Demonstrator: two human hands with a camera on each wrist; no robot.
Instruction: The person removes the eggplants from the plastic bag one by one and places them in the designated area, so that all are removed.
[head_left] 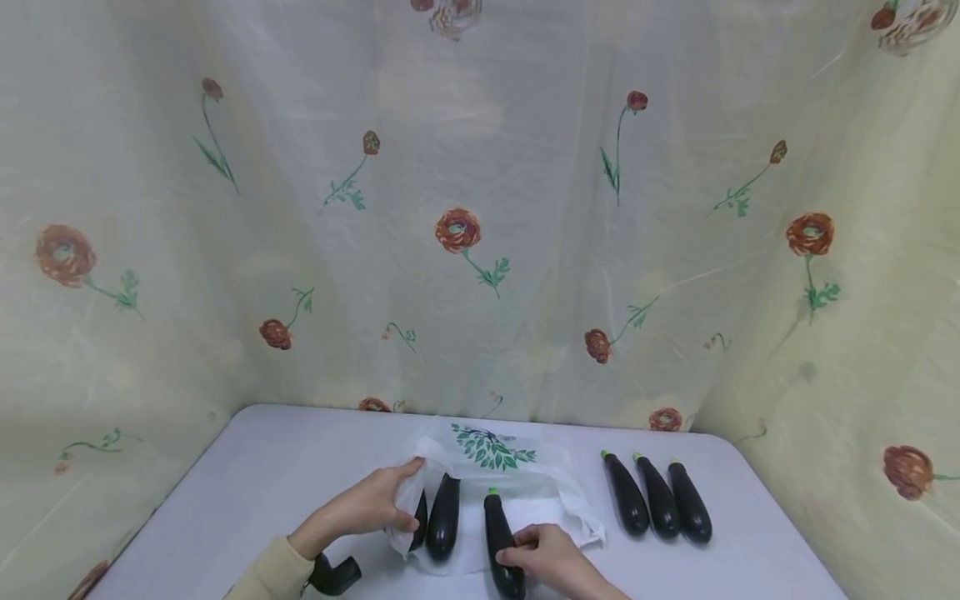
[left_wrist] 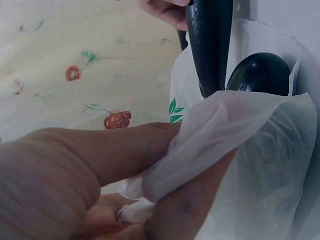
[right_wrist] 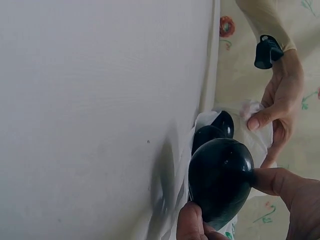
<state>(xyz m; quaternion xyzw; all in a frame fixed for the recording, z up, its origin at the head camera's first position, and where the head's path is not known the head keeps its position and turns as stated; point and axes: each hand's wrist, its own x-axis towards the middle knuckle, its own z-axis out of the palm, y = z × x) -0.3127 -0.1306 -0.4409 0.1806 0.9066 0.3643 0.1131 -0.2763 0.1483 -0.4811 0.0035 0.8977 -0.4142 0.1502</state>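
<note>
A white plastic bag (head_left: 551,487) with a green leaf print lies on the table, its mouth toward me. My left hand (head_left: 375,507) pinches the bag's left edge between thumb and fingers; the thin film (left_wrist: 215,135) folds over the fingertips in the left wrist view. Inside the bag lie two dark eggplants, one (head_left: 444,518) in fuller view and one (head_left: 420,523) partly hidden behind the bag's edge. My right hand (head_left: 551,557) grips another eggplant (head_left: 498,533) near its thick end, its green stem end pointing into the bag mouth. The right wrist view shows this eggplant's rounded end (right_wrist: 220,175) between thumb and fingers.
Three more eggplants (head_left: 658,497) lie side by side on the white table (head_left: 300,450), right of the bag. A black wrist device (head_left: 333,575) sits at the left sleeve. A flower-printed curtain (head_left: 525,333) hangs behind the table and at both sides.
</note>
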